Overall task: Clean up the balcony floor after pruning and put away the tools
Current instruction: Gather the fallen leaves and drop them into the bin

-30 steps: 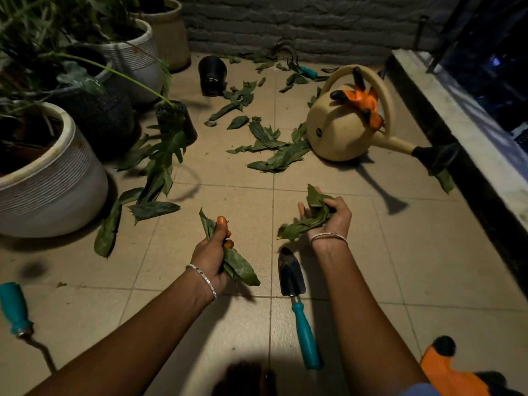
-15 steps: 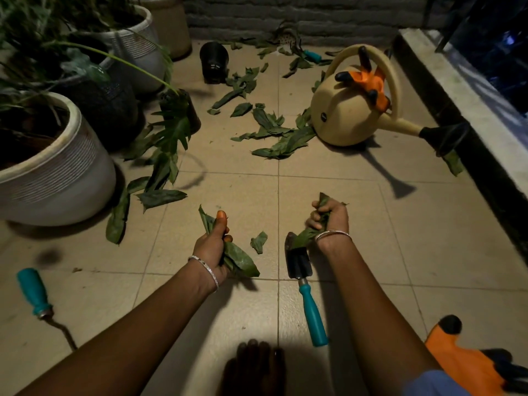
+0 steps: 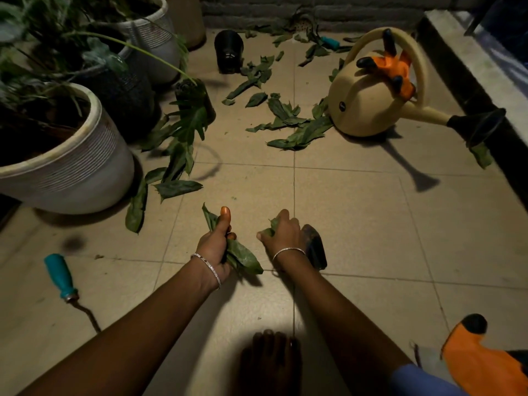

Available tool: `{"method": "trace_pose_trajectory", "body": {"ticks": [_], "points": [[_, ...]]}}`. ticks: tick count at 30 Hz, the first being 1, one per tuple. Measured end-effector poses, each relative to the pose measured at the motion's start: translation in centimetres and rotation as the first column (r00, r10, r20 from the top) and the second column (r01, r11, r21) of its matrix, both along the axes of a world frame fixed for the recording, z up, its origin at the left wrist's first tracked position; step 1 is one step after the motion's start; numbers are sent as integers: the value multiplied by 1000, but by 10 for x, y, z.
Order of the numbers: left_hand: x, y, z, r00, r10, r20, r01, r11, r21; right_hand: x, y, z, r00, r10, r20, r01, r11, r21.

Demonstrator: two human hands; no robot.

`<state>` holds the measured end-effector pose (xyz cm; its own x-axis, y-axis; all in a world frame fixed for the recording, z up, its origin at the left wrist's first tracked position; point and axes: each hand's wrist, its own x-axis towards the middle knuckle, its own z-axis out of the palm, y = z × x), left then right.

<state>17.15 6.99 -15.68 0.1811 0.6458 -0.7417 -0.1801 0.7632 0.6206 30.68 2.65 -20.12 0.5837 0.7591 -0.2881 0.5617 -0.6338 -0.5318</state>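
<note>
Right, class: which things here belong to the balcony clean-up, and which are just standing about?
Belongs to the job: cut leaves on the floor and gripped in the left hand and right hand; trowel; teal-handled tool; watering can; orange glove on it.
Just standing about: white planter; small black pot.

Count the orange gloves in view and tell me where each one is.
2. One orange glove hangs on the watering can handle, far right; the second glove lies at the bottom right corner, partly out of frame. Others could be hidden.
</note>
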Motion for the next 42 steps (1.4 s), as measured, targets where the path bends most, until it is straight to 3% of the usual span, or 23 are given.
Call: {"method": "trace_pose_trajectory", "body": {"ticks": [5,7,8,9,11,14,16,19,23,27,37,42], "points": [[4,4,0,1000,-2,14,2,1000,2,-5,7,-7,999,35,11,-36,999,33],[7,7,1,999,18,33,-18,1000,-13,0,15,-2,995,-26,-99,34,996,78],[9,10,2,998,36,49,-35,999,-22,5,19,1,965,-91,-246,122,986,115],[11,12,4,997,41,69,-39,999,-26,12,23,6,880,-159,-448,242,961,135],[21,18,12,994,36,105,-33,999,-33,25,34,21,551,-268,-791,476,879,34],[41,29,30,979,111,169,-96,991,-94,44,55,36,70,-296,-953,656,733,-180],[52,35,45,958,186,219,-162,979,-122,50,68,44,-91,-230,-969,688,689,-228],[52,51,69,923,247,296,-227,969,-99,55,76,74,-206,-97,-974,641,739,-209],[36,56,103,887,277,369,-265,961,-83,58,60,124,-245,10,-969,515,848,-122],[5,32,150,880,267,393,-245,964,-105,30,34,170,-266,-2,-964,478,868,-133],[-139,-122,338,879,396,265,-350,914,-207,-123,-92,360,-284,-224,-932,328,891,-315],[-211,-217,443,787,561,257,-509,826,-244,-192,-159,474,-283,-313,-907,188,909,-372]]}}
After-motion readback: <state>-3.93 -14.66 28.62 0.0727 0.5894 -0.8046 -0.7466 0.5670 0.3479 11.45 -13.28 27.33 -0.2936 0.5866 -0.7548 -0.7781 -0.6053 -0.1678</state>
